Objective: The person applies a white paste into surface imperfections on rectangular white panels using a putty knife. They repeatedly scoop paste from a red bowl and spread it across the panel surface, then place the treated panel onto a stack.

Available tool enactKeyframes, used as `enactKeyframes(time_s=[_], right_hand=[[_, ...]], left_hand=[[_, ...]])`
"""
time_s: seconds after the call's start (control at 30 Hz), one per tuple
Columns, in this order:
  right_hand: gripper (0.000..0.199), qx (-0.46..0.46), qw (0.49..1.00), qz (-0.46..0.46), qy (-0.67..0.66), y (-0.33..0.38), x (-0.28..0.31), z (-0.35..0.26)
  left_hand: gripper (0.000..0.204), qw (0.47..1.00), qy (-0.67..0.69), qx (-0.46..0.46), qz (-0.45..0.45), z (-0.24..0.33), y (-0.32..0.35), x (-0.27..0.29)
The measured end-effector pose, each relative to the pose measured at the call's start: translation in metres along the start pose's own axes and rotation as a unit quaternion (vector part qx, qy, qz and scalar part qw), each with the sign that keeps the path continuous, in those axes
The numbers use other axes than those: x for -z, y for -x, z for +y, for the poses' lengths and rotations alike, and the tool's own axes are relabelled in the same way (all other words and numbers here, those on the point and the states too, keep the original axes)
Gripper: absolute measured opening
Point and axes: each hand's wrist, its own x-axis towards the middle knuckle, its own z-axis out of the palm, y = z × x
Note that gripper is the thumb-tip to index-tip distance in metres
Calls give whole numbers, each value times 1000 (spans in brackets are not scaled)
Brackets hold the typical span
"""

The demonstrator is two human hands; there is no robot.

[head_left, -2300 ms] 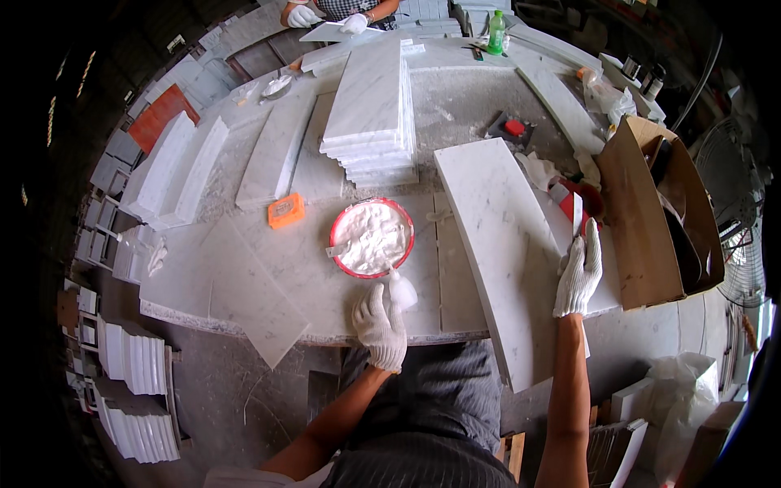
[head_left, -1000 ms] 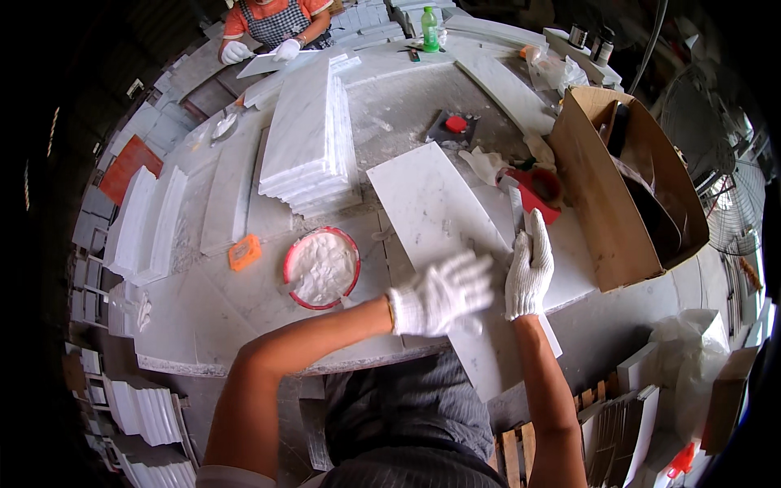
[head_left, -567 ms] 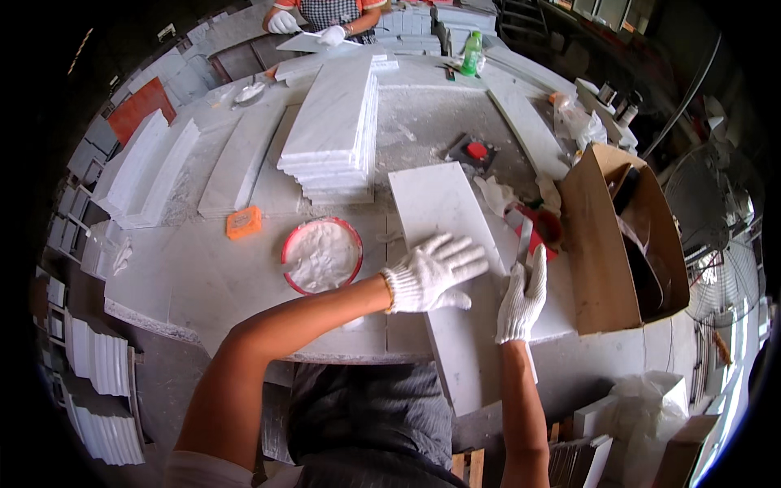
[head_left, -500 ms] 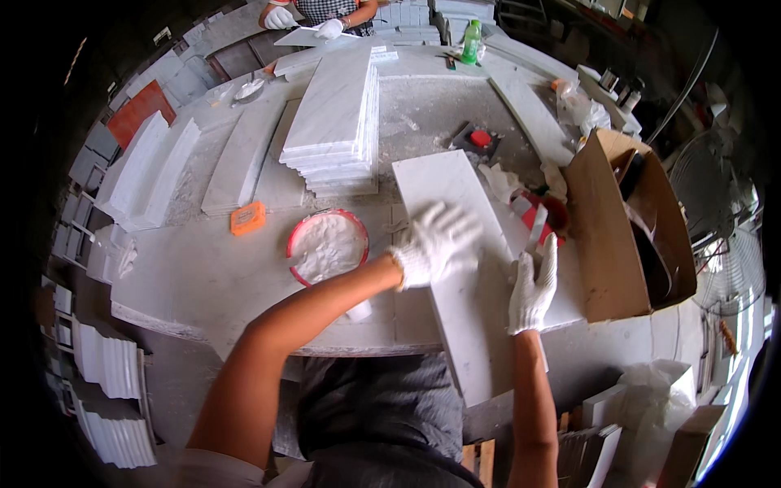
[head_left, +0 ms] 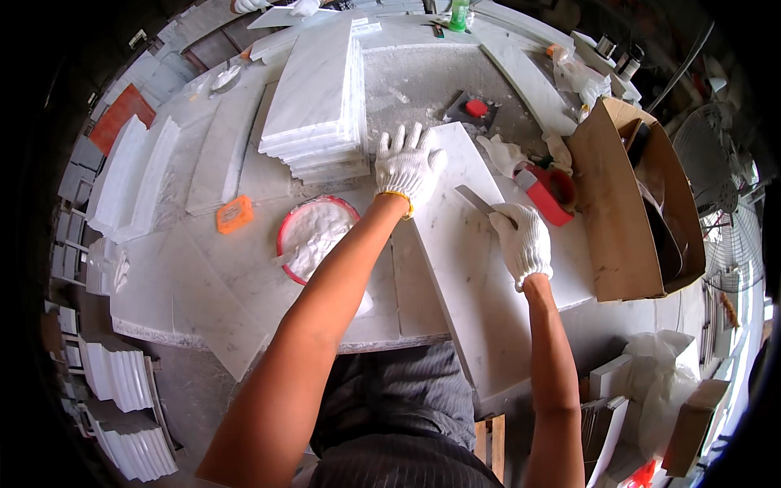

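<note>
A long white marble slab (head_left: 464, 252) with grey veins lies in front of me, its near end jutting past the table's front edge. My left hand (head_left: 409, 167), in a white knitted glove, rests at the slab's far left edge with its fingers spread, holding nothing. In my gloved right hand (head_left: 525, 246) is a scraper (head_left: 473, 198) with a flat metal blade; the fingers wrap its handle and hide it. The blade points to the far left over the slab's surface. Left of the slab stands a red-rimmed tub (head_left: 313, 236) of white paste, partly behind my left forearm.
A tall stack of marble slabs (head_left: 313, 89) stands beyond the tub. An orange box (head_left: 235, 214) lies left of it. To the right are a red tape roll (head_left: 549, 193) and an open cardboard box (head_left: 606, 215). A co-worker's gloved hands (head_left: 305, 8) show at the far edge.
My left hand has moved from the slab's middle to its far left edge. My right hand has moved farther away, turning the scraper's blade leftward over the slab. The view has shifted slightly.
</note>
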Motion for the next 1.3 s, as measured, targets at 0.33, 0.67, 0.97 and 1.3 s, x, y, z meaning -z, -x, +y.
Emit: enactKeyframes(time_s=[0.33,0.67,0.97,1.3], right_hand=[[33,-116,983,-10,-144,22,19,21],[36,-240,910,9,-339,84,42,-11],[15,-235,888,-72,-388,129,40,-41],[24,-92,930,-96,-343,123,-46,-114]], left_hand=[[58,1000,-3,-10,29,1,0,2],[51,997,4,-7,73,-3,3,1],[34,964,177,-46,191,25,74,29],[50,924,226,201,236,-33,308,25]])
